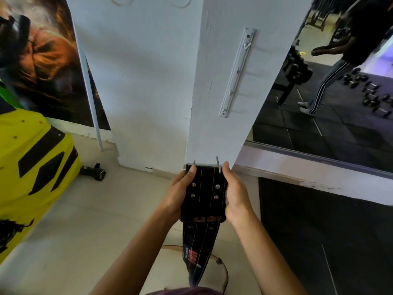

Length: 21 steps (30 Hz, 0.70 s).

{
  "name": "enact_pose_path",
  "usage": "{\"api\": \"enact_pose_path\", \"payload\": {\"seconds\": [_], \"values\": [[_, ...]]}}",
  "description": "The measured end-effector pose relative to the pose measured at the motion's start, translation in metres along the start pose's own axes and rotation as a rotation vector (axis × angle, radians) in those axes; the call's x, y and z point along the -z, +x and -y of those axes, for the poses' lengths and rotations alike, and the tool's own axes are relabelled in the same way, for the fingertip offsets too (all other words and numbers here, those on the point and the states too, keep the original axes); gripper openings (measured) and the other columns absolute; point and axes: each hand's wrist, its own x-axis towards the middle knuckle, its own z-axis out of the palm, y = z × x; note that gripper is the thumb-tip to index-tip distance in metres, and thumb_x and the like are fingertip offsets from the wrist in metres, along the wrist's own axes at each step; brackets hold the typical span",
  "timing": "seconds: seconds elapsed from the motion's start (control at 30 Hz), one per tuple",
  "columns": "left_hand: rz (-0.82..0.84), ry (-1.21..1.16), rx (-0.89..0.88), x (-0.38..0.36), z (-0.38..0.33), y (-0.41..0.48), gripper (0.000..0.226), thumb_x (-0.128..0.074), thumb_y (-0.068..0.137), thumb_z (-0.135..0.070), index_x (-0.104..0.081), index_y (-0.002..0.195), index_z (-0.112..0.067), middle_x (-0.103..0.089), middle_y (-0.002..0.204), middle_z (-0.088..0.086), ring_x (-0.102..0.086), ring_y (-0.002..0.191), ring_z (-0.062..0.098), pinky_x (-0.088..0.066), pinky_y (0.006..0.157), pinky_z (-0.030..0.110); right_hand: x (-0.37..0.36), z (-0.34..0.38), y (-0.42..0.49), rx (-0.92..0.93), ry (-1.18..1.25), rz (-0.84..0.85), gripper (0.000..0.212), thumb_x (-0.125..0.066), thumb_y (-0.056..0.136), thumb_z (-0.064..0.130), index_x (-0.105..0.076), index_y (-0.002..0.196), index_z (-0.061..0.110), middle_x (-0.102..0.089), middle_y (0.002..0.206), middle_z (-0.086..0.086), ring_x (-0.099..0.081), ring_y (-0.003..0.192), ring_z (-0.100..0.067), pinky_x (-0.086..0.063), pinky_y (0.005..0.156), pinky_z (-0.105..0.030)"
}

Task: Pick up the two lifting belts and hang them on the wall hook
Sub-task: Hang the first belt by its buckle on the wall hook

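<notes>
A black belt (204,193) is held buckle end up at about 6 o'clock in the view, clamped on its side edges by the left hand (177,194) and right hand (235,194), fingers wrapped round it. A brown belt (223,271) is seen on the floor below. The white hook rail (238,71) is mounted on the pillar (148,81) up at 1 o'clock.
</notes>
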Motion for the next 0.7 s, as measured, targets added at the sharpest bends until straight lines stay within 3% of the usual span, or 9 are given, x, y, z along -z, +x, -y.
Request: {"api": "enact_pose_path", "payload": {"seconds": [0.1, 0.27, 0.33, 0.43, 0.5, 0.6, 0.7], "values": [[-0.063, -0.032, 0.037, -0.002, 0.004, 0.007, 0.046, -0.051, 0.092, -0.048, -0.063, 0.109, -0.007, -0.07, 0.098, 0.017, -0.068, 0.087, 0.031, -0.057, 0.072, 0.041, -0.006, -0.001, 0.003, -0.006, 0.005, -0.082, 0.033, -0.056, 0.092, 0.047, -0.071, 0.092, 0.017, -0.072, 0.099, -0.011, -0.067, 0.099, -0.033, -0.052, 0.089, -0.049], [-0.055, -0.117, -0.058, -0.007, -0.016, 0.026, 0.028, -0.045, 0.097, -0.033, -0.06, 0.08, -0.016, -0.058, 0.075, 0.0, -0.056, 0.056, 0.011, -0.048, 0.054, 0.025, -0.016, 0.012, 0.006, -0.038, 0.137, -0.063, 0.034, -0.058, 0.09, 0.046, -0.068, 0.079, 0.016, -0.072, 0.087, -0.008, -0.068, 0.085, -0.025, -0.053, 0.073, -0.041], [0.019, -0.055, -0.137, -0.035, -0.057, 0.057, 0.033, -0.045, 0.097, -0.034, -0.055, 0.07, -0.018, -0.054, 0.07, -0.001, -0.049, 0.05, 0.01, -0.044, 0.049, 0.023, -0.019, 0.054, 0.025, 0.092, 0.183, -0.116, 0.032, -0.057, 0.093, 0.039, -0.065, 0.071, 0.016, -0.07, 0.08, -0.002, -0.069, 0.078, -0.02, -0.051, 0.068, -0.037], [0.087, -0.038, -0.15, -0.069, -0.095, 0.073, 0.035, -0.047, 0.092, -0.038, -0.053, 0.063, -0.019, -0.054, 0.066, -0.004, -0.051, 0.05, 0.011, -0.044, 0.052, 0.026, -0.014, 0.099, 0.04, 0.187, 0.164, -0.145, 0.024, -0.058, 0.092, 0.038, -0.069, 0.081, 0.02, -0.068, 0.104, -0.014, -0.065, 0.098, -0.033, -0.053, 0.077, -0.044], [0.118, -0.041, -0.128, -0.074, -0.1, 0.071, 0.035, -0.048, 0.09, -0.036, -0.052, 0.06, -0.019, -0.055, 0.065, -0.005, -0.051, 0.051, 0.011, -0.042, 0.056, 0.028, -0.011, 0.101, 0.04, 0.192, 0.156, -0.128, 0.029, -0.056, 0.093, 0.043, -0.069, 0.083, 0.019, -0.067, 0.11, -0.016, -0.063, 0.103, -0.036, -0.054, 0.078, -0.046], [0.143, 0.024, -0.127, -0.076, -0.103, 0.072, 0.033, -0.046, 0.092, -0.036, -0.054, 0.064, -0.018, -0.057, 0.064, -0.004, -0.054, 0.059, 0.014, -0.044, 0.062, 0.031, -0.008, 0.109, 0.038, 0.267, 0.138, -0.109, 0.036, -0.051, 0.096, 0.042, -0.065, 0.073, 0.017, -0.066, 0.096, -0.005, -0.063, 0.093, -0.027, -0.052, 0.075, -0.041], [0.157, 0.225, -0.35, -0.096, -0.144, 0.091, 0.035, -0.042, 0.098, -0.036, -0.055, 0.076, -0.013, -0.057, 0.068, 0.0, -0.057, 0.059, 0.012, -0.047, 0.056, 0.023, -0.012, 0.158, 0.05, 0.409, 0.045, -0.09, 0.037, -0.046, 0.1, 0.035, -0.063, 0.073, 0.016, -0.063, 0.091, -0.001, -0.061, 0.084, -0.02, -0.05, 0.067, -0.035]]}}
